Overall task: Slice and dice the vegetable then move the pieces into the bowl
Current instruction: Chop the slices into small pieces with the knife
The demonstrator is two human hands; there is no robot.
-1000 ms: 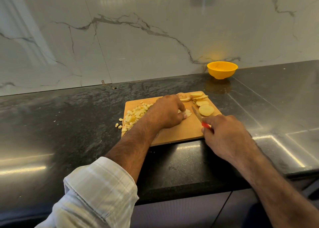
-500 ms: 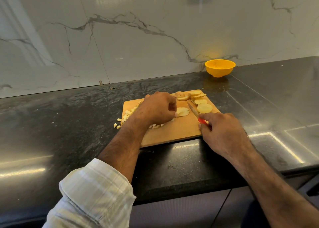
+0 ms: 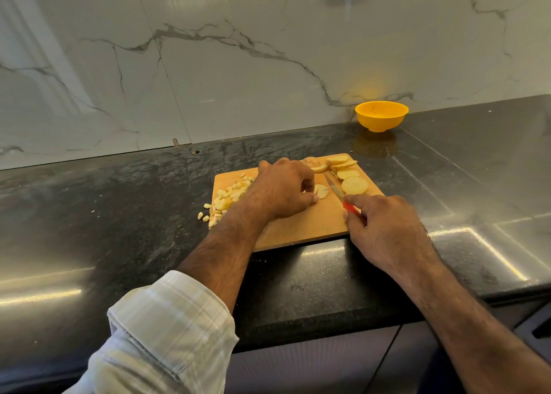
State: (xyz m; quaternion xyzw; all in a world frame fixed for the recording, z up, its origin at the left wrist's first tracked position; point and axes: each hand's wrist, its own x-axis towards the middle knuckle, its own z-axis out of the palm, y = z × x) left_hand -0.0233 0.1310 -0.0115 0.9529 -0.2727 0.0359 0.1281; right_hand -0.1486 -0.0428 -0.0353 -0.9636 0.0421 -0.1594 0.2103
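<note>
1 head camera, looking forward-down, close over cutting board [image 3: 298,223].

My wooden cutting board [image 3: 298,226] looks matt and smooth on the polished, glossy black stone table [image 3: 119,203], behind it a shiny veined marble wall [image 3: 238,66] and a glossy yellow plastic bowl [image 3: 381,116], while my rolled sleeve [image 3: 167,331] is soft woven cloth.
</note>
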